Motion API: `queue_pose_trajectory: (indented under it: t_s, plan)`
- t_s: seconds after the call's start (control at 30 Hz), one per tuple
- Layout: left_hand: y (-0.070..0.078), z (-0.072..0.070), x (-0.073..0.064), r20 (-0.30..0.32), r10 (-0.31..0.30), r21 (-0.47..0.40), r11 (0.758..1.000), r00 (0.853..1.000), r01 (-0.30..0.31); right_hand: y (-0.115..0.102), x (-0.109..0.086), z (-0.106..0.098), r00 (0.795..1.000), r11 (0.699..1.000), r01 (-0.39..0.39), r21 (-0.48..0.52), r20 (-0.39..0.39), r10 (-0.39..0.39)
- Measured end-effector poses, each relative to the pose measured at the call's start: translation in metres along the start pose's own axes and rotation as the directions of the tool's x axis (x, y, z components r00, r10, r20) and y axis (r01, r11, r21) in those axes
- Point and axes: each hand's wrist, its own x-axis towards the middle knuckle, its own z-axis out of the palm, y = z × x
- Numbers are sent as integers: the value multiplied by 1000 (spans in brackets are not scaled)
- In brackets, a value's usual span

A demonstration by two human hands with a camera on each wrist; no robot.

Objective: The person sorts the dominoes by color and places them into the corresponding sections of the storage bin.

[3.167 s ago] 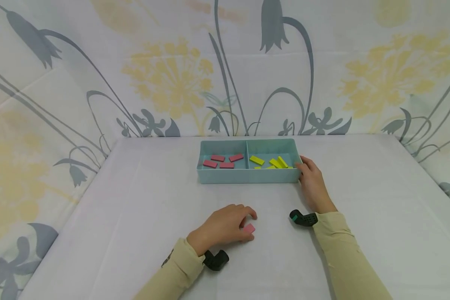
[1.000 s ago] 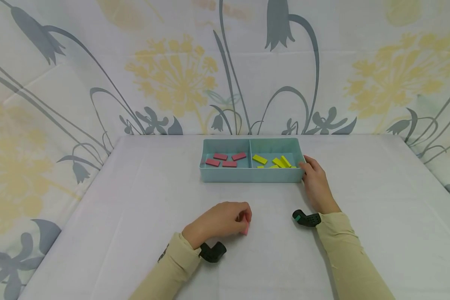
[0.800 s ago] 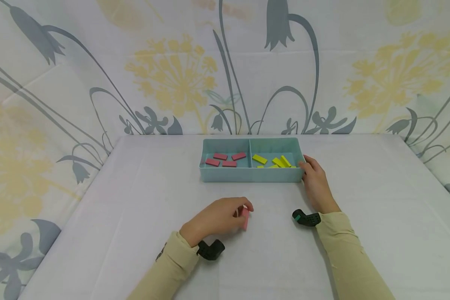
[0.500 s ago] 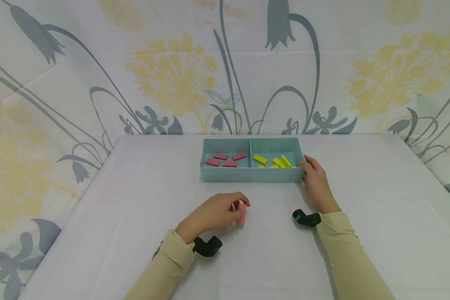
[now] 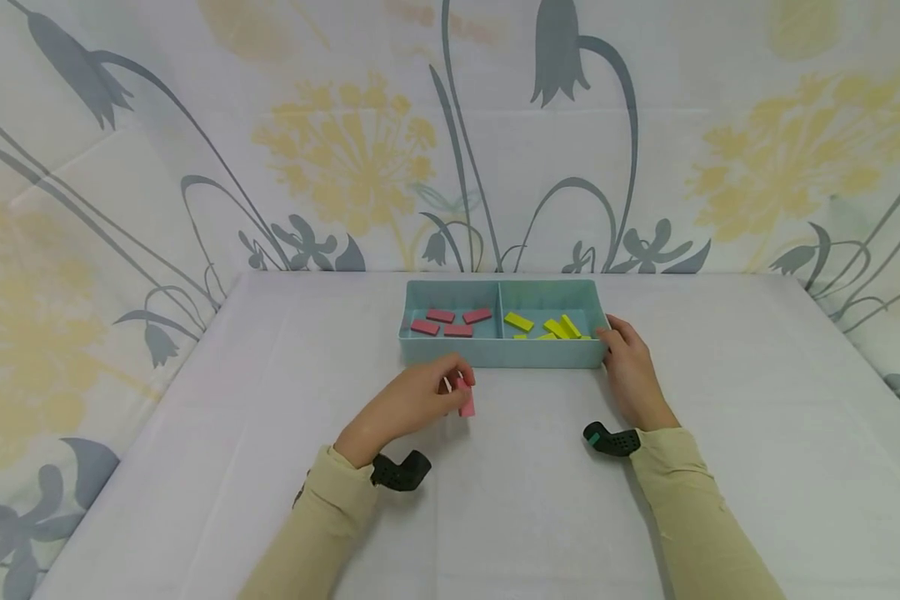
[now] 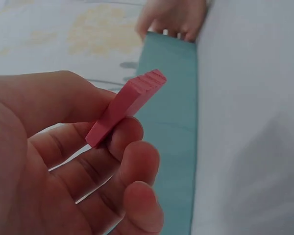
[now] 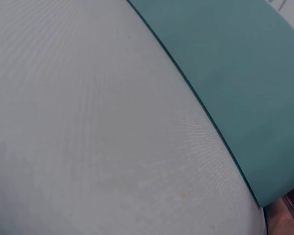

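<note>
Between the thumb and fingers of my left hand (image 5: 408,402) is a small flat pink block (image 5: 467,402), pinched above the table just in front of the box. In the left wrist view the pink block (image 6: 123,108) shows its grooved end, tilted upward. My right hand (image 5: 636,379) grips the right end of a teal two-compartment box (image 5: 502,354). Several pink blocks (image 5: 458,331) lie in its left compartment and several yellow blocks (image 5: 519,322) in its right one. The front wall partly hides some yellow blocks. Only a bit of the right hand (image 7: 286,223) shows in the right wrist view.
A white cloth (image 5: 510,500) covers the table. Behind it and at both sides hangs a floral-patterned fabric (image 5: 660,142). Each wrist carries a black camera mount (image 5: 401,472), and the box has a central divider (image 5: 499,310).
My left hand first reached for the pink block on the table, then pinched and lifted it. It has since carried it forward and left toward the box. The right hand stays at the box's end.
</note>
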Motion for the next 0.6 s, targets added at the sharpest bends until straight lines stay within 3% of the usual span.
queue_pose_trajectory:
  t_s: [0.23,0.47,0.6]
  plan:
    - [1,-13,7,-81,19,-57,998,997,-24,1,1,0,1000,999,-4,43,3,4]
    - [-1,-22,14,-156,-21,-135,991,988,-1,1,2,-1,1000,999,-1,47,2,0]
    - [-2,-26,19,-182,-17,-180,984,983,-17,1,2,-1,1000,998,-5,60,-1,5]
